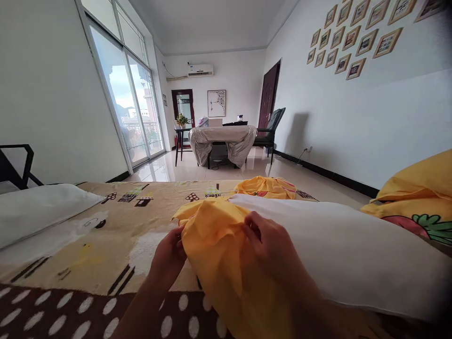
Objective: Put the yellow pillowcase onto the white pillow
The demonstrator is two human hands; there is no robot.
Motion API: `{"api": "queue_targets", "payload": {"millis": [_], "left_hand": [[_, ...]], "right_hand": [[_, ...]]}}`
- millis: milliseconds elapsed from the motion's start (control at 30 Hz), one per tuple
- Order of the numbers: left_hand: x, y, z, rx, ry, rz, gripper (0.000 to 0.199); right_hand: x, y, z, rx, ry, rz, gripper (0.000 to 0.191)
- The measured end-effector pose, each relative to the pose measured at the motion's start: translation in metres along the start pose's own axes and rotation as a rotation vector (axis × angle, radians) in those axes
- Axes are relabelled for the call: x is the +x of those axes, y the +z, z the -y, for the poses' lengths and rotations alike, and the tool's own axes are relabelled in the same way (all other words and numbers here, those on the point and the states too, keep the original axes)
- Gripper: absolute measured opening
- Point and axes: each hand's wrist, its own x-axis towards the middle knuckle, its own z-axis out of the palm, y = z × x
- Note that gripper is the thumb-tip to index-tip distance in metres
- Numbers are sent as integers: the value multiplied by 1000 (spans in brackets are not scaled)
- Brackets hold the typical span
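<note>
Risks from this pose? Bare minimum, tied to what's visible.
Snag or slip: the left hand and right hand pinch the yellow cloth near its top while the rest hangs in loose folds, so it could bunch or twist.

Mix-up: another piece of yellow fabric lies just beyond the white pillow and might get caught up with it.

Occlusion: the folds hide some fingertips, so grip may be hard to judge.

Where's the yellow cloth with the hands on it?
Head view, lower center: the yellow cloth is between the left hand and right hand, just left of the white pillow.
</note>
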Motion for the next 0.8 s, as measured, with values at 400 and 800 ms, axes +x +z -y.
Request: {"api": "queue_targets", "payload": {"millis": [400, 800], "left_hand": [[-15, 8, 18, 377, 100, 74, 22], [-26, 15, 23, 464, 208, 22, 30]], "right_hand": [[-16, 11, 37, 196, -202, 40, 22], [-10, 25, 34, 458, 25, 2, 31]]}}
